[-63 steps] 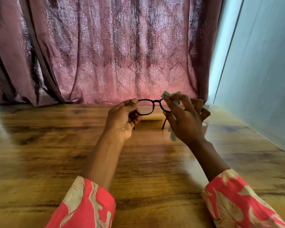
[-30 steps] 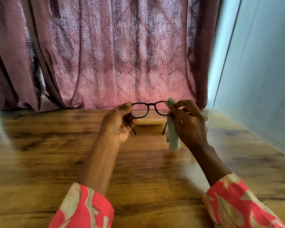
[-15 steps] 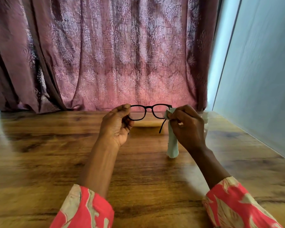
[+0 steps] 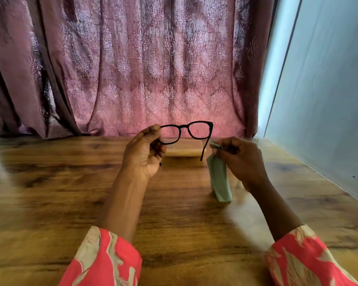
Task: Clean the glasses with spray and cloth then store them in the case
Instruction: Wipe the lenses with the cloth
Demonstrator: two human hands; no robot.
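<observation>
Black-framed glasses (image 4: 194, 131) are held up above the wooden table, temples unfolded toward me. My left hand (image 4: 144, 153) pinches the frame's left end. My right hand (image 4: 240, 159) sits just right of and below the right lens, apart from the frame, shut on a pale green cloth (image 4: 219, 180) that hangs down to the table. A flat tan case (image 4: 184, 148) lies on the table behind the glasses, partly hidden by both hands. No spray bottle is visible.
A wooden table (image 4: 70, 193) stretches wide on both sides of my arms. A patterned mauve curtain (image 4: 153, 69) hangs along its far edge. A pale blue wall (image 4: 329, 100) runs close along the right side.
My right hand has come off the right lens and dropped lower with the cloth, which now hangs long. The glasses stay raised in my left hand, right lens uncovered.
</observation>
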